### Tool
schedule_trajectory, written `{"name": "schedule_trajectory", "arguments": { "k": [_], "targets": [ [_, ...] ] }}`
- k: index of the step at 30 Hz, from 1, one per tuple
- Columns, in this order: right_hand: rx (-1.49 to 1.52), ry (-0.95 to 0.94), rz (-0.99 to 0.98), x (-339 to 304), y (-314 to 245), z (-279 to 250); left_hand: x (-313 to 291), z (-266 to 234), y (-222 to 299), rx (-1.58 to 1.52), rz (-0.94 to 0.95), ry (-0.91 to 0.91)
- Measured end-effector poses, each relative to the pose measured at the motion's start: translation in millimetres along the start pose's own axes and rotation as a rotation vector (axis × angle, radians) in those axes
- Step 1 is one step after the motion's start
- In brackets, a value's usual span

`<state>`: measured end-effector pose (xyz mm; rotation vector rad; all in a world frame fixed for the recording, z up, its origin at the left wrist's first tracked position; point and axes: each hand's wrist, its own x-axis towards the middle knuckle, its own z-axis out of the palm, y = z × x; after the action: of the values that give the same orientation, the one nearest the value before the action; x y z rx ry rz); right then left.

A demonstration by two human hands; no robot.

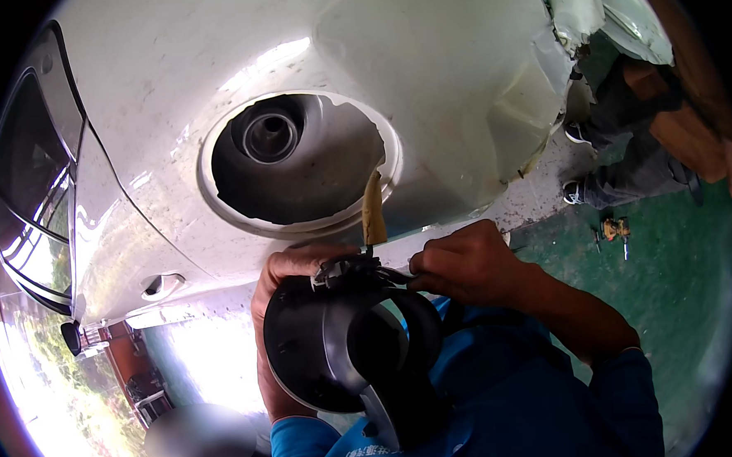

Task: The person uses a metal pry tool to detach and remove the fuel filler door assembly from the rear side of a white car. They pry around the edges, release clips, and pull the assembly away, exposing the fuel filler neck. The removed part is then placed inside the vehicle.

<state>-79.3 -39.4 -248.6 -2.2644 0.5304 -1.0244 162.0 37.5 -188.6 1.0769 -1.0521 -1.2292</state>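
A black plastic fuel filler housing [301, 339], with a round hole through it, is held close to my chest. My left hand [289, 270] is wrapped round its far left edge, fingers partly hidden behind it. My right hand [471, 260] is closed in a pinch on a thin dark piece at the housing's far edge; its exact shape is hard to make out. Rising from the dark fittings there is a yellowish strip [372, 211]. Beyond it is the oval fuel filler opening [391, 148] in a white car panel, with a round dark filler neck [270, 138] inside.
The car's corner [566, 19] at the far right is crumpled and torn. A co-worker's legs [636, 173] are near it, and an orange-yellow tool [614, 229] lies on the green floor [676, 295]. A car window [31, 155] and door handle [164, 286] are at left.
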Motion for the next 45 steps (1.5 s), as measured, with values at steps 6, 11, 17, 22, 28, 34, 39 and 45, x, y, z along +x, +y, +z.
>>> {"name": "schedule_trajectory", "arguments": {
  "k": [6, 11, 17, 22, 28, 34, 39, 45],
  "targets": [
    [-0.006, 0.012, 0.004, 5.2, -6.4, -4.9, 0.5, 4.7, 2.8, -0.013, -0.015, 0.050],
    [-0.149, -0.010, -0.052, 10.6, -13.1, -15.4, -1.6, 6.0, 8.1, -0.046, -0.046, 0.070],
    [-0.186, -0.095, -0.013, 13.1, -24.4, -34.7, 11.8, -10.2, 3.2, 0.001, 0.035, -0.106],
    [-0.237, -0.079, 0.013, 16.0, -33.4, -46.9, 31.3, -21.4, -2.4, -0.012, 0.130, -0.360],
    [-0.291, -0.198, -0.013, 36.2, -38.2, -71.4, 42.4, -40.3, -11.5, -0.112, 0.056, -0.547],
    [-0.303, -0.289, 0.003, 50.6, -44.6, -91.1, 41.9, -64.3, -12.8, -0.119, -0.016, -0.646],
    [0.012, -0.187, 0.291, 34.5, -38.4, -69.5, 38.3, -56.2, -1.8, -0.110, -0.104, -0.662],
    [0.348, -0.157, 0.535, 40.2, -37.5, -38.8, 56.3, -69.1, -7.7, 0.076, -0.068, -0.840]
  ]
}}
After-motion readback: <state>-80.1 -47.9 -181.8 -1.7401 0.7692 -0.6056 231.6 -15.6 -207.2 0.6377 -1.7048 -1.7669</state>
